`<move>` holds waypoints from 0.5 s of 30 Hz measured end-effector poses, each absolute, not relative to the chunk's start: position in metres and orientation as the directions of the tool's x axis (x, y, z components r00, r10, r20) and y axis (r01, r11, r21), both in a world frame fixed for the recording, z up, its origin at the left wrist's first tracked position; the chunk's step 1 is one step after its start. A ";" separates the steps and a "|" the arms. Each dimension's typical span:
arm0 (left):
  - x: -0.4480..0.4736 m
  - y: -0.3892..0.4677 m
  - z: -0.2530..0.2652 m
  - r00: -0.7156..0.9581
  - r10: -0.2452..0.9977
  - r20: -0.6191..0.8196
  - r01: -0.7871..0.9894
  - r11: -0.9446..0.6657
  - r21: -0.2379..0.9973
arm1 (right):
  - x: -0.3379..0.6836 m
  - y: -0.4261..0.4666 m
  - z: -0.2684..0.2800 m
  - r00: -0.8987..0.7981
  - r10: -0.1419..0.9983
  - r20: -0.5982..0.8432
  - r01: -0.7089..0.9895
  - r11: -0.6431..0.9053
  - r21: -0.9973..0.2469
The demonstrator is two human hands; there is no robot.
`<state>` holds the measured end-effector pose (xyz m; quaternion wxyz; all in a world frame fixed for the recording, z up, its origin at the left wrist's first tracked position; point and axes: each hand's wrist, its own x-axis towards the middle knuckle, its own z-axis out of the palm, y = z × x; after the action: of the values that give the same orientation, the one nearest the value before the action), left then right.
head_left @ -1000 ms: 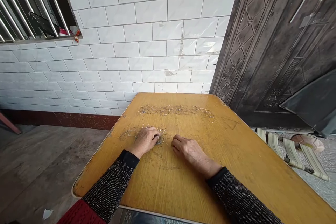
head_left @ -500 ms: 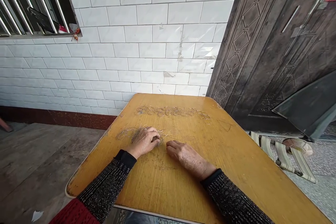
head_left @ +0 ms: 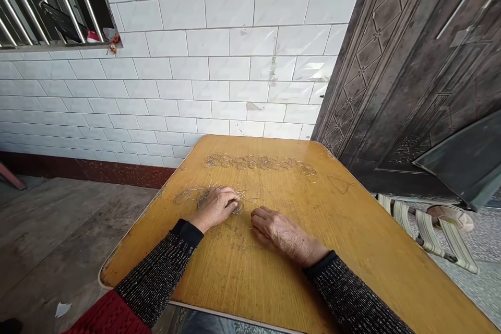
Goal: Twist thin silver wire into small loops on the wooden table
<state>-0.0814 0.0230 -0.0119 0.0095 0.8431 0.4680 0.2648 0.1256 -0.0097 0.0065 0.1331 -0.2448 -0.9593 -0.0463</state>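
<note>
A tangle of thin wire [head_left: 191,194] lies on the left half of the wooden table [head_left: 235,266], its loops and loose ends spreading around my left hand [head_left: 216,205]. That hand rests on the tangle, fingers curled over the wire. My right hand [head_left: 276,227] is a short way to the right, with its fingertips pinched together near the tabletop. A fine strand runs from the tangle towards those fingertips; the exact grip is hidden by the fingers. Farther back, a row of small coiled wire rings [head_left: 258,162] stretches across the table.
A thin loose wire loop [head_left: 340,183] lies near the table's right edge. Behind stands a white tiled wall [head_left: 219,70], with a barred window [head_left: 50,5] at the left. To the right are a dark carved door [head_left: 395,73] and a striped folding seat [head_left: 430,232].
My view has shifted slightly. My right hand sits a little farther from the left one, and the left hand stays on the wire tangle.
</note>
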 end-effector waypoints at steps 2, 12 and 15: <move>-0.082 0.022 -0.010 0.421 0.787 0.451 0.786 -0.565 0.252 | 0.132 -0.006 0.006 -0.833 0.467 0.297 0.498 0.866 0.035; -0.080 0.019 -0.002 0.525 0.685 0.505 0.701 -0.685 0.201 | 0.141 0.006 0.004 -0.735 0.532 0.420 0.594 0.804 0.020; -0.081 0.022 -0.006 0.449 0.695 0.561 0.686 -0.671 0.283 | 0.141 0.006 0.004 -0.712 0.533 0.457 0.608 0.794 0.022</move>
<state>-0.0806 0.0220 -0.0062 0.0072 0.8511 0.4056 0.3332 0.1410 0.0059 0.0041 0.2190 -0.3097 -0.9213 -0.0855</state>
